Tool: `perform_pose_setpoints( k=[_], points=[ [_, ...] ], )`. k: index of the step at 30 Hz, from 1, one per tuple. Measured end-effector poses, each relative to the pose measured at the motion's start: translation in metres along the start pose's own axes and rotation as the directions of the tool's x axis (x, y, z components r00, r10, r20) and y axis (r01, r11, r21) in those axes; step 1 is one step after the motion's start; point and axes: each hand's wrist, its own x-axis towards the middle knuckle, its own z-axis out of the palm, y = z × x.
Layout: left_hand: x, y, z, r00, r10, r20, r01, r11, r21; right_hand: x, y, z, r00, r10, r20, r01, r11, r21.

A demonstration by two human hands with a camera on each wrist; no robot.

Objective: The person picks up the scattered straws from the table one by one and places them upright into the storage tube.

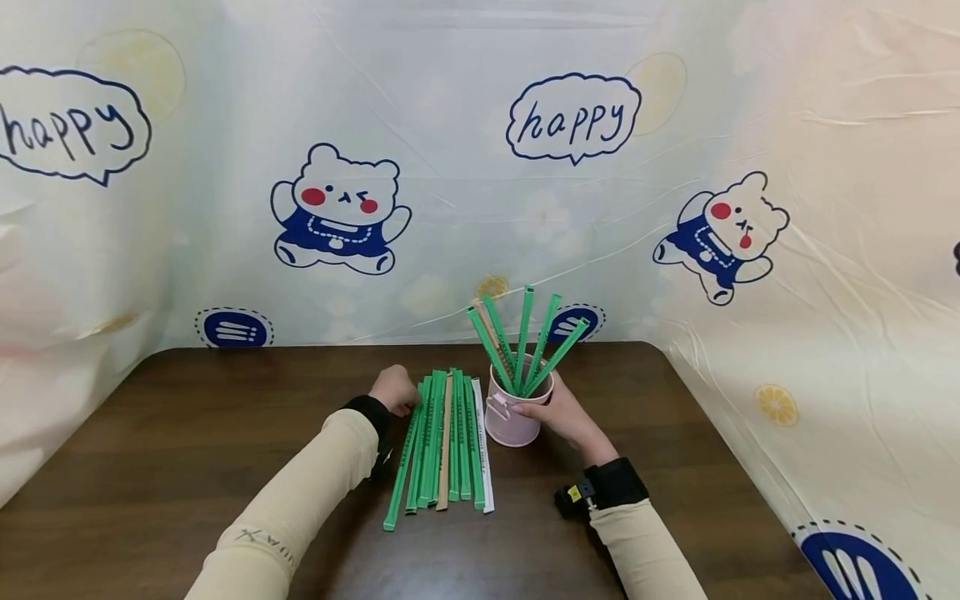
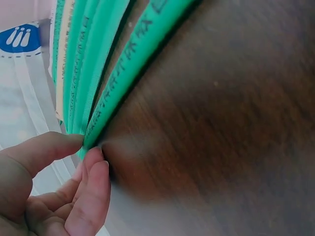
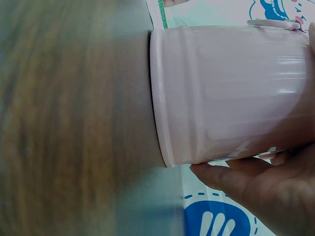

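My left hand (image 1: 395, 390) pinches the far end of the leftmost green stick (image 2: 133, 64) between thumb and fingertips. This long, slim stick has dark printed writing along it and lies slanted on the table. Beside it runs a row of similar green sticks (image 1: 431, 442), with a tan stick (image 1: 445, 442) among them and a white one (image 1: 483, 458) at the right end. My right hand (image 1: 564, 417) grips a small pink bucket (image 3: 236, 93) around its right side. Several green sticks (image 1: 525, 333) and a tan one stand fanned out in the bucket, their lower ends hidden.
The brown wooden table (image 1: 247, 433) ends at a patterned curtain (image 1: 465, 208) behind and to the right. The bucket's handle (image 1: 498, 406) hangs at its front left, near the white stick.
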Motion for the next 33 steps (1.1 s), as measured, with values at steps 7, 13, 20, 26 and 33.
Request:
perform_pose_setpoints(
  k=[7, 13, 20, 26, 33],
  points=[
    [0.001, 0.002, -0.001, 0.999, 0.023, -0.029, -0.022, 0.998, 0.052, 0.001, 0.002, 0.000, 1.000, -0.012, 0.017, 0.013, 1.000, -0.008],
    [0.007, -0.007, -0.007, 0.998, 0.015, -0.054, -0.011, 0.998, 0.067, 0.003, 0.005, 0.001, 1.000, 0.001, 0.029, -0.001, 1.000, -0.012],
    [0.014, 0.002, -0.033, 0.996, 0.023, -0.091, -0.019, 0.999, 0.043, 0.003, 0.002, -0.003, 1.000, -0.013, 0.008, 0.013, 1.000, -0.013],
    [0.014, 0.012, -0.052, 0.997, 0.049, -0.054, -0.051, 0.998, -0.042, 0.002, -0.001, -0.004, 1.000, -0.012, 0.010, 0.012, 1.000, -0.019],
    [0.010, 0.026, -0.067, 0.992, 0.094, -0.081, -0.102, 0.990, -0.094, 0.003, 0.004, -0.003, 1.000, -0.016, 0.014, 0.016, 1.000, -0.025]
  ],
)
